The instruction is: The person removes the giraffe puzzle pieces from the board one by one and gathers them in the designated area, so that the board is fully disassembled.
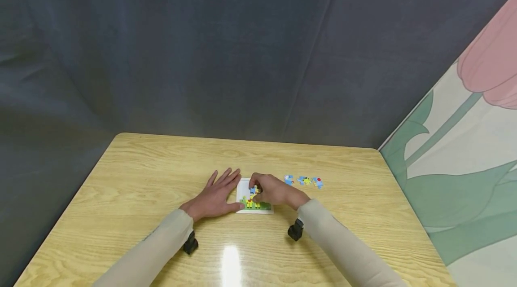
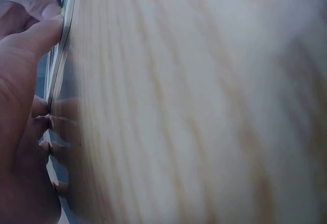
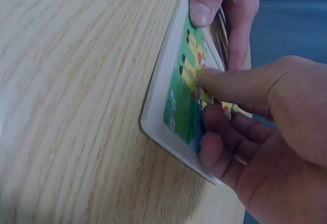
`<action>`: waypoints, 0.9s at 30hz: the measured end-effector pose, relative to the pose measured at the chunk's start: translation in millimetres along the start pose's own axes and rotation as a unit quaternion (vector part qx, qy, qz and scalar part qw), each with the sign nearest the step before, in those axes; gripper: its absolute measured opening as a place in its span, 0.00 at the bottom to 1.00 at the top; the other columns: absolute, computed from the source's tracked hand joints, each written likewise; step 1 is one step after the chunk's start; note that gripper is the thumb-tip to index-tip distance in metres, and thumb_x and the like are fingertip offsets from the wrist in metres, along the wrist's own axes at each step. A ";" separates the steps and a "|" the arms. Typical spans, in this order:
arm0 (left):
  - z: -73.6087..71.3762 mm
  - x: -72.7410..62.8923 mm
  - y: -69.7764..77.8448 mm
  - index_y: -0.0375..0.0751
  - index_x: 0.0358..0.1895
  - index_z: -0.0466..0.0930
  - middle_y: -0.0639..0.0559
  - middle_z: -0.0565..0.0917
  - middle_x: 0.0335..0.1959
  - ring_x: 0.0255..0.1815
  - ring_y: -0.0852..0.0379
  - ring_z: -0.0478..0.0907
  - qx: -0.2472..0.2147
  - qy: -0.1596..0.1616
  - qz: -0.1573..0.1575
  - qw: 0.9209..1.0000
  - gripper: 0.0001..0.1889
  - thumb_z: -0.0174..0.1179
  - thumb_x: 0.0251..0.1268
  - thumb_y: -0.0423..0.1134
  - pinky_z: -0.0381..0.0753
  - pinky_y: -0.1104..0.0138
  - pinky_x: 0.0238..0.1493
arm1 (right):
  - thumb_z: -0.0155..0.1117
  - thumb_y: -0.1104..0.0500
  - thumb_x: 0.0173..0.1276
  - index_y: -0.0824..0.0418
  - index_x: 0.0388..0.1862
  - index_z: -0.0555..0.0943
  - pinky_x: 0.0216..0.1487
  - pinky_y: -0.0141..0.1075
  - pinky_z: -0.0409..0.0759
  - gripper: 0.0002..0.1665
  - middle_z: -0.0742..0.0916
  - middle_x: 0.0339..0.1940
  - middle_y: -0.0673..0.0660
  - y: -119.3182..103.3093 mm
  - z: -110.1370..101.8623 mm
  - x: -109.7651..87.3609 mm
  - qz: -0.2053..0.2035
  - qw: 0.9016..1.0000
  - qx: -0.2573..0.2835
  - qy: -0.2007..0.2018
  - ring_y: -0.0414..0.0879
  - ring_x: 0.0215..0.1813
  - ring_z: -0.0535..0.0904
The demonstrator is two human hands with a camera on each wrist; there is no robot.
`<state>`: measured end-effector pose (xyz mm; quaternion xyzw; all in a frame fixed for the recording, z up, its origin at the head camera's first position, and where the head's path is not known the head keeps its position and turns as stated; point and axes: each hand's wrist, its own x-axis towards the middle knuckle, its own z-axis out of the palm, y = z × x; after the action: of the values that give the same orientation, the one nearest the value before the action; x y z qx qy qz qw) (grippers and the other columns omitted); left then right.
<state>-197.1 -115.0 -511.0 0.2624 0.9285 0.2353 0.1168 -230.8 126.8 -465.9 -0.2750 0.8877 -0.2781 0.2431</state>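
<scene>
On the wooden tabletop [image 1: 141,179] there lies a white puzzle tray [image 1: 244,187], and every place here is told from it. At its left side the left hand [image 1: 218,198] has its grip released, with the fingers spread and the thumb resting on the tray's near left corner. Above the tray, the right hand [image 1: 275,189] has its grip grasping a blue and yellow piece [image 1: 254,190], pinched between thumb and finger. Along the near side of the tray lie fitted green and yellow pieces [image 1: 264,206]. To the right of the tray, well apart from the left hand, three loose pieces [image 1: 304,181] lie in a row, and behind the tray hangs a dark cloth [image 1: 242,53]
</scene>
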 end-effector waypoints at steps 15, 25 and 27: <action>1.3 1.7 -2.0 0.40 0.87 0.52 0.50 0.47 0.91 0.93 0.44 0.39 -0.005 0.002 0.004 1.000 0.49 0.58 0.76 0.67 0.32 0.37 0.89 | 0.58 0.66 0.82 0.62 0.55 0.83 0.35 0.33 0.79 0.09 0.85 0.36 0.58 6.4 -9.2 -5.6 -0.019 0.996 0.093 -0.008 0.47 0.30 0.80; 1.6 1.7 -1.7 0.41 0.87 0.52 0.50 0.48 0.91 0.93 0.44 0.40 -0.001 0.005 0.003 1.000 0.50 0.58 0.76 0.67 0.33 0.37 0.89 | 0.65 0.65 0.79 0.64 0.52 0.82 0.33 0.33 0.79 0.07 0.82 0.33 0.53 17.0 -22.5 -16.6 0.001 0.993 0.121 0.010 0.49 0.30 0.79; 1.8 1.2 -1.9 0.41 0.87 0.52 0.50 0.48 0.91 0.93 0.44 0.40 -0.001 0.006 0.001 1.000 0.50 0.58 0.75 0.67 0.33 0.37 0.89 | 0.66 0.65 0.78 0.65 0.51 0.82 0.33 0.34 0.79 0.07 0.82 0.32 0.53 21.6 -25.1 -20.1 0.001 0.992 0.126 0.013 0.49 0.30 0.78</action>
<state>-198.3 -115.2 -513.6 0.2616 0.9288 0.2375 0.1114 -238.4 163.4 -455.6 -0.2371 0.8489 -0.3915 0.2643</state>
